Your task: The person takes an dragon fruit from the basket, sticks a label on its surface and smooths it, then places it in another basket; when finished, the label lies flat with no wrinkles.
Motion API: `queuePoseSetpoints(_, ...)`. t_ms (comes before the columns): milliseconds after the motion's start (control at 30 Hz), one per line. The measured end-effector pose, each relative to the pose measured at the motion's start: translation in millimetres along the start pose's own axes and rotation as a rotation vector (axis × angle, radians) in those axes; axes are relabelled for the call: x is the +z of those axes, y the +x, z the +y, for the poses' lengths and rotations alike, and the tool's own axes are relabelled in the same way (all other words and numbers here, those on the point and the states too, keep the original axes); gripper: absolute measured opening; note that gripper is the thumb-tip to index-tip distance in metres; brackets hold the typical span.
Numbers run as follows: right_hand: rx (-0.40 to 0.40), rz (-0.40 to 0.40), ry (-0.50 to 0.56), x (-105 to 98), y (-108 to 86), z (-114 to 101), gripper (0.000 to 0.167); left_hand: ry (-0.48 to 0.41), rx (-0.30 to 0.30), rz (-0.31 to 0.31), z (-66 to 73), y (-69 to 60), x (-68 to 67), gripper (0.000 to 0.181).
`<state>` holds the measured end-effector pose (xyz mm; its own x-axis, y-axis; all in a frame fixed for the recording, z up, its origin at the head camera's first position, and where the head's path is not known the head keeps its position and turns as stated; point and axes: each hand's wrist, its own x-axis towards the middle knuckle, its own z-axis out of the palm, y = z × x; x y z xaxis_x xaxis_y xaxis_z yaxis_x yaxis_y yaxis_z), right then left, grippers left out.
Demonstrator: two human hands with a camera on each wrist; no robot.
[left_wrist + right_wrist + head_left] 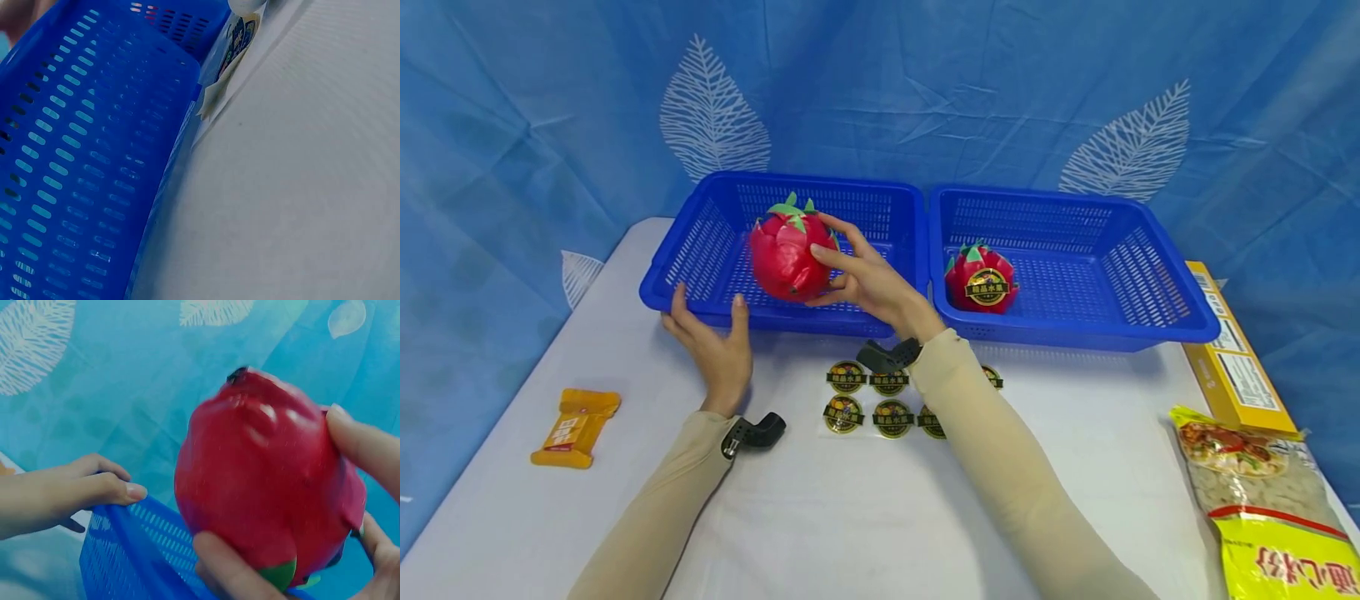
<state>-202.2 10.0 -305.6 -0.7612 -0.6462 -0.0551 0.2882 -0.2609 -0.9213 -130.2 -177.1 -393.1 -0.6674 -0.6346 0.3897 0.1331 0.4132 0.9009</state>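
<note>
My right hand (876, 279) holds a red dragon fruit (788, 254) with green leaf tips above the left blue basket (831, 317). In the right wrist view the fingers and thumb stand around the dragon fruit (262, 475), and no label shows on the side seen there. My left hand (711, 350) is at the front left corner of that basket, fingers spread and touching its rim. A second dragon fruit (973, 287), bearing a round black-and-gold sticker (987, 287), lies in the right blue basket (1075, 333). The left wrist view mostly shows the basket's slotted wall (94, 156).
A sheet of round stickers (892, 418) lies on the white table (820, 517), partly behind the right forearm. An orange packet (576, 427) is at the left. On the right are a yellow box (1236, 358) and a bag of pasta (1262, 492).
</note>
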Motion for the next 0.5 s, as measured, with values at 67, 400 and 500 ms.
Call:
queuePoseSetpoints(67,-0.028,-0.04,0.013,-6,-11.1,-1,0.059,-0.002,0.0,-0.002,0.3,0.1,0.4,0.072)
queuePoseSetpoints(400,-0.112,-0.097,-0.016,-31,-68.9,-5,0.091,-0.014,0.006,-0.009,-1.0,1.6,0.4,0.072)
queuePoseSetpoints(500,-0.114,-0.083,-0.058,-36,-87.4,-3,0.092,-0.009,0.009,-0.004,-1.2,1.9,0.2,0.071)
